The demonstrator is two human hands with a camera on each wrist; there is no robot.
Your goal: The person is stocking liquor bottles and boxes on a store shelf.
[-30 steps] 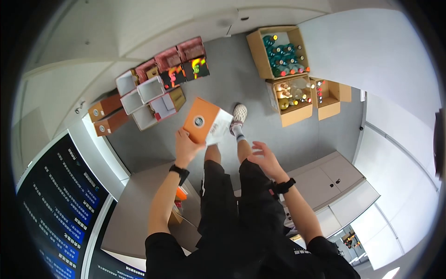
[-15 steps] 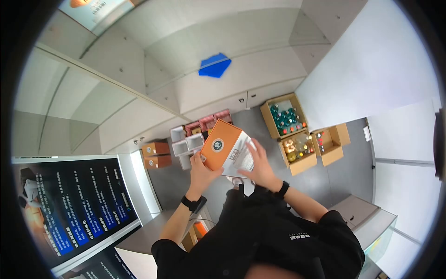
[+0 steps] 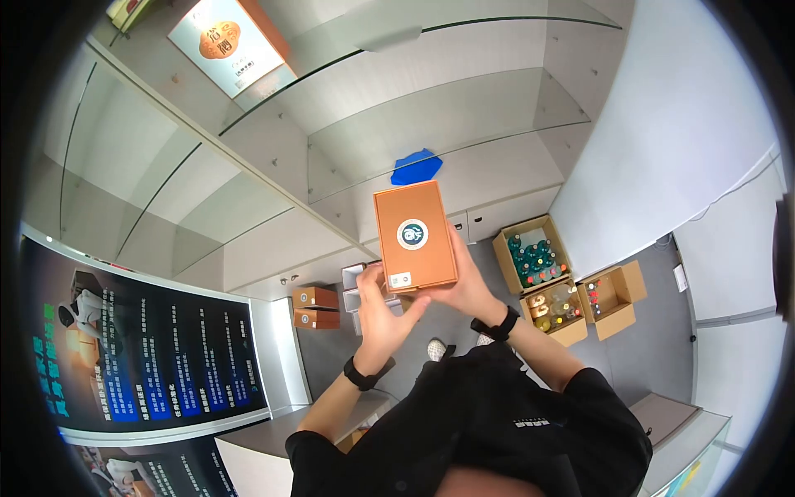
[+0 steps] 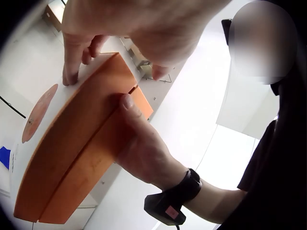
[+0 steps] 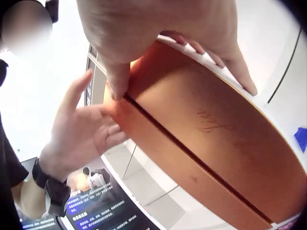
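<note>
An orange box [image 3: 424, 215] with a round emblem is held up in front of the body; its white printed side shows in the left wrist view. My right hand [image 3: 465, 280] grips its right side and lower edge, thumb on the orange side and fingers over the white side [image 5: 230, 75]. My left hand [image 3: 381, 321] is at the lower left corner, its fingertips touching the box and its thumb spread away from it. In the right wrist view a dark seam runs along the orange side.
Glass shelves [image 3: 447, 91] stand ahead, with a blue piece [image 3: 416, 168] on the lower surface and a white-and-orange package [image 3: 224, 45] at upper left. Cartons of bottles [image 3: 534, 258] stand on the floor at right; two orange boxes [image 3: 316, 319] stand at left.
The box has risen from near the legs towards the shelves and turned more upright. The right hand, first apart from it, now grips it; the left thumb has come away. The view has lifted.
</note>
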